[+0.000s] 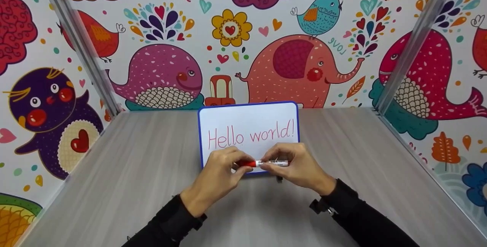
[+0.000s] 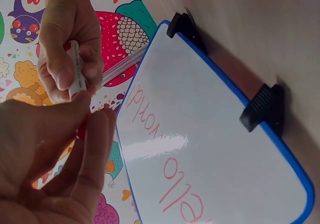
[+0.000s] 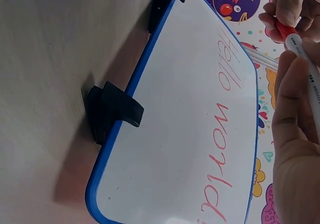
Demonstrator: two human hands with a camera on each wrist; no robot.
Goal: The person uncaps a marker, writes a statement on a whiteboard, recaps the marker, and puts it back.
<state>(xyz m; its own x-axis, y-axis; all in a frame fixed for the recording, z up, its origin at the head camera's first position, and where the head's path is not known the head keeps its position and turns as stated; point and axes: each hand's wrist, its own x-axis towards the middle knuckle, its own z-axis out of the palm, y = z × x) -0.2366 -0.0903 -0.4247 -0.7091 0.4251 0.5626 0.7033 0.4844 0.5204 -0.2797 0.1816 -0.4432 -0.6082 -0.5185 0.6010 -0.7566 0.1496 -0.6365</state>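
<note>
A whiteboard marker point(image 1: 279, 163) with a white barrel and a red cap point(image 1: 249, 163) lies level between both hands. My left hand point(image 1: 220, 171) pinches the red cap end between thumb and fingers. The white barrel is gripped by my right hand point(image 1: 298, 165). In the right wrist view the cap point(image 3: 287, 30) sits against the barrel point(image 3: 312, 82); whether it is fully seated I cannot tell. Behind the hands stands a whiteboard point(image 1: 247, 119) with a blue frame, tilted back, with "Hello world!" in red on it. The hands hide part of its lower edge.
Two black clips point(image 2: 265, 108) hold the whiteboard's lower edge on the grey wood-grain table point(image 1: 152, 155). Walls with colourful cartoon animals point(image 1: 289, 72) and metal corner posts point(image 1: 80, 41) enclose the table at the back and sides.
</note>
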